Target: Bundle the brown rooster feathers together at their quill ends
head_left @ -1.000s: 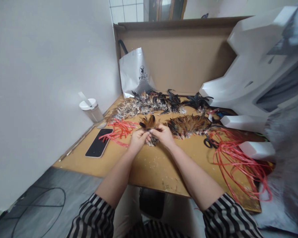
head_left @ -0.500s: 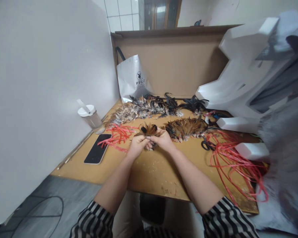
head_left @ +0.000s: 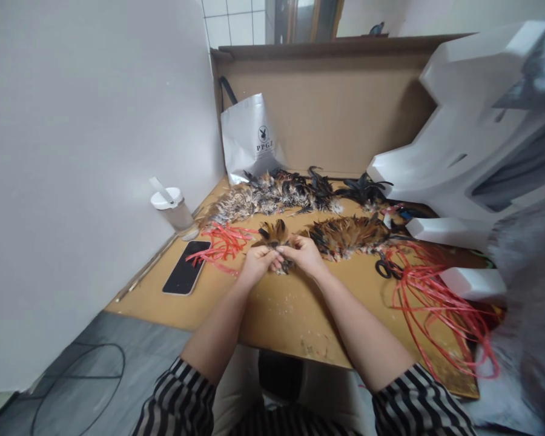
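Pinched by left hand (head_left: 258, 265) and right hand (head_left: 307, 257), mid-frame, the feather bunch (head_left: 275, 232) seems light, soft and bendy, best held where feathers meet.

I see a small bunch of feathers (head_left: 274, 232), brown with some black. Its tips fan out toward the back edge of the worktop (head_left: 284, 315), and greyish bits poke toward the front edge. My left hand (head_left: 258, 264) and right hand (head_left: 306, 254) pinch it near the middle.
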`<action>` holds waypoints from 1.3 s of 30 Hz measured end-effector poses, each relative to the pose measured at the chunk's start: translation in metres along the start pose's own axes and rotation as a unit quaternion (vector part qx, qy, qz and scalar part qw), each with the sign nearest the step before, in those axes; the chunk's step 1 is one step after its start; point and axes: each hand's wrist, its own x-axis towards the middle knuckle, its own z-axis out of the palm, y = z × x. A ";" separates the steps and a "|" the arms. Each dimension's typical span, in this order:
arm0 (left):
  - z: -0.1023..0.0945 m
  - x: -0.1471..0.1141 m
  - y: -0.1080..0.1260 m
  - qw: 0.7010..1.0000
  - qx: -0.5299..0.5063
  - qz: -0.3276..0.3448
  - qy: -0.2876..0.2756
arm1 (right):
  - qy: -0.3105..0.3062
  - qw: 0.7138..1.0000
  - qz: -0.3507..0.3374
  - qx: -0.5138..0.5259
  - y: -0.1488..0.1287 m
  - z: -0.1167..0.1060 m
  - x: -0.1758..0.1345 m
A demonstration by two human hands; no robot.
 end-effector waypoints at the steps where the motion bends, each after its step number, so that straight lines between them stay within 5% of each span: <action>1: 0.000 0.000 0.001 1.000 -0.003 -0.004 -0.001 | 0.014 1.000 0.006 0.007 0.001 0.000 0.001; 12: 0.002 -0.001 0.000 0.999 -0.028 -0.019 0.008 | 0.040 0.996 0.028 0.076 0.013 0.009 0.001; 18: -0.015 0.001 0.011 0.991 -0.072 0.028 0.111 | 0.088 0.995 0.000 0.055 0.013 0.007 0.001; 23: -0.044 -0.016 0.029 0.969 -0.133 0.075 0.194 | -0.026 0.991 -0.047 -0.123 0.010 0.022 -0.009; 29: -0.071 -0.052 0.027 0.948 -0.153 0.081 0.265 | -0.189 0.917 -0.073 -0.343 0.005 0.068 -0.019; 35: -0.076 -0.083 0.013 0.919 -0.209 0.058 0.328 | -0.168 0.805 0.018 -0.568 -0.014 0.109 -0.011; 39: -0.080 -0.104 0.011 0.898 -0.270 0.044 0.346 | -0.197 0.812 0.058 -0.546 -0.008 0.111 -0.004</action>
